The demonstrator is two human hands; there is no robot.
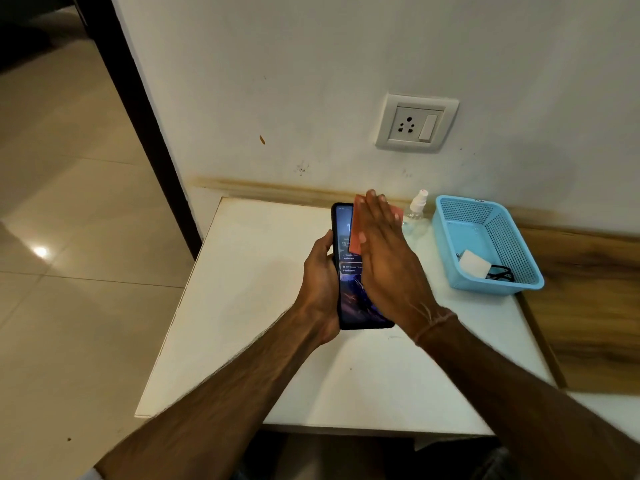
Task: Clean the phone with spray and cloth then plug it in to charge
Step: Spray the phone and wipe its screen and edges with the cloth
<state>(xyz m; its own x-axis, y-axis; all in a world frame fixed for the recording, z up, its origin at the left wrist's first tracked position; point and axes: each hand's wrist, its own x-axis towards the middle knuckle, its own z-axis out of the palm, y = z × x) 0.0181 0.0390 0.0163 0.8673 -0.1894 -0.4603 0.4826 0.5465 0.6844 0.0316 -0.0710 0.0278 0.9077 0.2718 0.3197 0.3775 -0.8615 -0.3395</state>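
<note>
My left hand [320, 284] grips a dark phone [349, 299] by its left edge, screen lit and facing up, above the white table [242, 306]. My right hand [384, 258] lies flat with straight fingers and presses an orange-pink cloth [356, 233] onto the upper part of the screen. A clear spray bottle [415, 213] with a white nozzle stands on the table just right of my right hand, near the wall. A white charger block [472, 263] with a black cable [500, 271] lies inside a blue basket [460, 216].
A white wall socket [415, 123] with a switch sits on the wall above the table. The basket stands at the table's back right. A wooden surface [588, 306] adjoins the table's right side. Tiled floor [69, 237] lies to the left.
</note>
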